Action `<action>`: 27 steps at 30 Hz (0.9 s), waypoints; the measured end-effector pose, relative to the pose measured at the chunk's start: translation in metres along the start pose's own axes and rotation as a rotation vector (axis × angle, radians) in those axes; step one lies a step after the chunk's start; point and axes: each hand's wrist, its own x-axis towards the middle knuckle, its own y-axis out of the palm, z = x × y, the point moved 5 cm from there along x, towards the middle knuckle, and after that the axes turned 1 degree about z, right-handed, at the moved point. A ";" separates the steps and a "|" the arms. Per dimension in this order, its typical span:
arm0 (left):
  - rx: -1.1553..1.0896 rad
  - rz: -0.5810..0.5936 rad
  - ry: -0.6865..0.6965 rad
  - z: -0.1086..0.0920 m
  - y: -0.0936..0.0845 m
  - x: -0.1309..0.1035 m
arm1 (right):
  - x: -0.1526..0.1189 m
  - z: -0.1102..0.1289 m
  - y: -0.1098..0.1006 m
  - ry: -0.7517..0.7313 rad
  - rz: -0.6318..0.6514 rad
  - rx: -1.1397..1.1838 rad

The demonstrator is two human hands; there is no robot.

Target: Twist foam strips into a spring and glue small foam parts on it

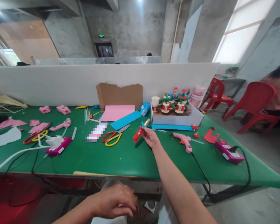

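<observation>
One firm pinch, one grip unread!

Head view: your right hand (150, 137) pinches a small red item (138, 134) over the green table (95, 161), between open scissors (119, 133) and a pink glue gun (182, 138); your left hand (120, 199) hovers below the near edge, fingers curled, grip impossible to tell.

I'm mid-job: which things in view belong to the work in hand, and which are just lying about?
Belongs:
- red piece, held in the right hand
- probably the pink glue gun nearest that hand

Seemingly lying about:
- torn brown cardboard
- pink scraps, far left
</observation>
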 end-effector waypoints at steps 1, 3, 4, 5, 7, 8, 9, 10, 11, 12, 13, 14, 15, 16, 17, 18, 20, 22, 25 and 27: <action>-0.041 -0.038 -0.021 0.001 -0.007 0.000 | 0.000 0.000 0.000 -0.006 0.000 0.000; -0.038 -0.224 -0.117 0.016 -0.031 0.003 | 0.002 0.002 -0.002 -0.019 -0.002 -0.006; -0.011 -0.339 -0.191 0.027 -0.045 0.003 | 0.002 0.003 -0.003 -0.027 -0.007 -0.011; 0.037 -0.446 -0.296 0.041 -0.059 0.002 | 0.002 0.004 -0.004 -0.038 -0.016 -0.014; 0.157 -0.543 -0.523 0.065 -0.077 0.000 | 0.002 0.008 -0.008 -0.067 -0.046 -0.013; 0.224 -0.562 -0.617 0.074 -0.082 -0.002 | 0.002 0.009 -0.010 -0.083 -0.060 -0.007; 0.271 -0.553 -0.677 0.080 -0.083 -0.003 | 0.002 0.011 -0.011 -0.097 -0.070 0.002; 0.277 -0.515 -0.670 0.083 -0.082 -0.002 | 0.002 0.013 -0.011 -0.110 -0.075 0.013; 0.251 -0.472 -0.635 0.085 -0.080 0.001 | 0.002 0.014 -0.011 -0.119 -0.077 0.028; 0.215 -0.439 -0.589 0.086 -0.080 0.005 | 0.002 0.015 -0.010 -0.127 -0.080 0.045; 0.192 -0.433 -0.544 0.088 -0.082 0.010 | 0.002 0.016 -0.010 -0.136 -0.083 0.065; 0.209 -0.460 -0.529 0.091 -0.090 0.015 | 0.003 0.017 -0.010 -0.148 -0.086 0.089; 0.266 -0.525 -0.532 0.096 -0.101 0.021 | 0.003 0.018 -0.009 -0.162 -0.088 0.114; 0.337 -0.589 -0.547 0.103 -0.115 0.029 | 0.003 0.019 -0.009 -0.175 -0.089 0.137; 0.396 -0.620 -0.561 0.111 -0.128 0.038 | 0.004 0.020 -0.010 -0.185 -0.088 0.155; 0.438 -0.611 -0.565 0.120 -0.138 0.051 | 0.004 0.021 -0.010 -0.189 -0.085 0.164; 0.485 -0.520 -0.590 0.139 -0.151 0.077 | 0.004 0.021 -0.011 -0.182 -0.074 0.153; 0.515 -0.452 -0.664 0.152 -0.152 0.097 | 0.004 0.021 -0.013 -0.174 -0.057 0.121; 0.478 -0.371 -0.589 0.147 -0.128 0.110 | 0.005 0.020 -0.015 -0.188 -0.044 0.110; 0.428 -0.321 -0.417 0.127 -0.101 0.103 | 0.005 0.019 -0.015 -0.188 -0.046 0.130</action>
